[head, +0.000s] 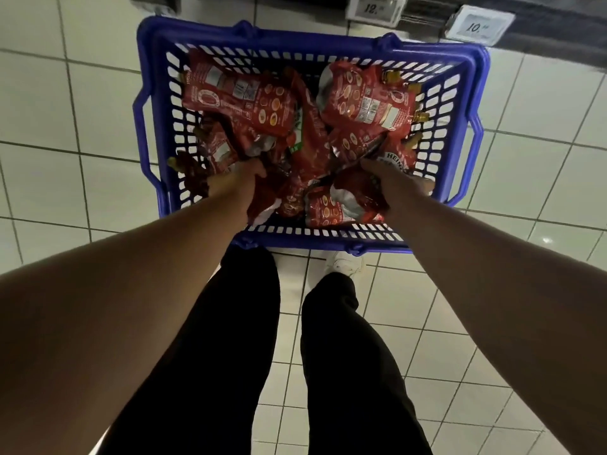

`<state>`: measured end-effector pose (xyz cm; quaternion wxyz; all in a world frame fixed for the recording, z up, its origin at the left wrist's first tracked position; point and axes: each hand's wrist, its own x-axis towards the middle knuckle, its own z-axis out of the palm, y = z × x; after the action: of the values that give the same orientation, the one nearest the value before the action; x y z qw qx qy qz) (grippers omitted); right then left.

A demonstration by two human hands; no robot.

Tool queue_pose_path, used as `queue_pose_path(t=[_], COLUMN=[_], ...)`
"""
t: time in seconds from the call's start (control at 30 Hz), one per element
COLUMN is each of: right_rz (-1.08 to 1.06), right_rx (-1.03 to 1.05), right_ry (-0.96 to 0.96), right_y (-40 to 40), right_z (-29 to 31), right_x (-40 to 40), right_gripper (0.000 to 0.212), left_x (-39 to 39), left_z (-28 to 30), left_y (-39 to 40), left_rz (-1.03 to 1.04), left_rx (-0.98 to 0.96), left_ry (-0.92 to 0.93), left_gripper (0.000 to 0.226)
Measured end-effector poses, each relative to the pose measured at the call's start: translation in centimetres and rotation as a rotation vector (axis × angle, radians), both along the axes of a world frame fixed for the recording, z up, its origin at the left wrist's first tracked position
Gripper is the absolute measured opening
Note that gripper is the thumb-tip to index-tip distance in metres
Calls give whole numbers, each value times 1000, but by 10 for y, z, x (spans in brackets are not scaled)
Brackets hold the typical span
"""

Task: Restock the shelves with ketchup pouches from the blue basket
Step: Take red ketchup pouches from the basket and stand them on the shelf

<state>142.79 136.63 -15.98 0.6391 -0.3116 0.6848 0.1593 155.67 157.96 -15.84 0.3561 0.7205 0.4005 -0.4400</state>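
The blue basket (473, 70) sat on the white tiled floor (49, 103), directly ahead of the person's legs in dark trousers (348, 356). One white shoe (345, 261) showed just behind the basket's near rim. The basket was filled with a loose heap of red ketchup pouches (305, 133), lying flat and overlapping at different angles, several with gold-coloured caps pointing toward the side walls. One large pouch (236, 96) lay label-back up in the far left part; another pouch (368, 96) lay the same way in the far right part.

Both bare arms reached down into the basket. The left hand (236, 178) was in the near left part, knuckles up, its fingers curled down into the pile around the pouch material; exactly which pouch it held could not be made out. The right hand (391, 182) was in the near right part, fingers curled around the top of a pouch with white Heinz lettering (394, 159), thumb side toward the centre. The fingertips of both hands were hidden among the pouches.

At the top edge ran the dark lip of a shelf (542, 8) carrying two white price tags (374, 8), one reading 12 and the other (479, 26) reading 10; smaller digits were too blurred to read. The basket's two handles were folded down along its outer sides.
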Motion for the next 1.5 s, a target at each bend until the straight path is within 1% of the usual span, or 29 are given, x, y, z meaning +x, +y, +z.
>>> queue_pose_path(t=[0.03, 0.1, 0.13, 0.17, 0.2, 0.27, 0.37, 0.4, 0.47, 0.57, 0.63, 0.73, 0.8, 0.9, 1.0, 1.1, 1.2, 1.33, 1.4, 1.5], right_rz=[1, 30, 52, 76, 90, 90, 93, 87, 86, 148, 232, 326, 366, 395, 403, 388, 358, 428, 445, 469], right_rx=[44, 118, 167, 225, 286, 385, 413, 399, 326, 126, -16, -212, -301, -373, -410, -449, -484, -635, -719, -789], right_ry=[-15, -12, -25, -50, -87, -165, -276, -306, -350, -435, -512, -601, -650, -699, -769, -838, -880, -975, -1005, -1051], right_y=[1, 4, 6, 7, 8, 10, 11, 12, 14, 10, 4, -8, -16, -25, -31, -33, -34, -34, -35, -37], right_z=[8, 28, 41, 56, 73, 110, 168, 190, 237, 309, 359, 434, 480, 541, 591, 637, 682, 740, 766, 800], right_x=[0, -4, -6, -9, -12, -21, -36, -38, -41, -43, -43, -41, -37, -27, -16, -6, 6, 22, 30, 41], right_gripper=[62, 64, 64, 61, 55, 51, 58, 57, 54, 56, 50, 44, 43, 42, 30, 24, 34, 31, 34, 41], left_x=[-3, -9, -12, -15, -16, -19, -20, -20, -21, -23, -25, -28, -29, -29, -25, -18, -9, 2, 8, 21], left_z=[11, 39, 57, 75, 94, 131, 199, 223, 274, 347, 395, 464, 505, 562, 614, 661, 704, 753, 775, 804], left_y=[2, 6, 9, 12, 15, 23, 23, 20, 13, 1, -9, -21, -28, -37, -45, -51, -53, -52, -50, -48], left_rz=[-23, -37, -18, 20, 62, 141, 230, 230, 187, 72, -56, -308, -386, -378, -314, -300, -311, -379, -386, -395], left_rx=[-47, -167, -218, -266, -325, -463, -639, -680, -716, -719, -742, -746, -698, -685, -756, -828, -861, -824, -812, -834], left_ry=[21, 55, 80, 113, 146, 188, 197, 183, 142, 88, 48, -112, -254, -413, -473, -549, -652, -793, -858, -958], left_gripper=[71, 45, 34, 27, 28, 40, 59, 66, 71, 68, 63, 51, 50, 48, 48, 40, 38, 39, 41, 45])
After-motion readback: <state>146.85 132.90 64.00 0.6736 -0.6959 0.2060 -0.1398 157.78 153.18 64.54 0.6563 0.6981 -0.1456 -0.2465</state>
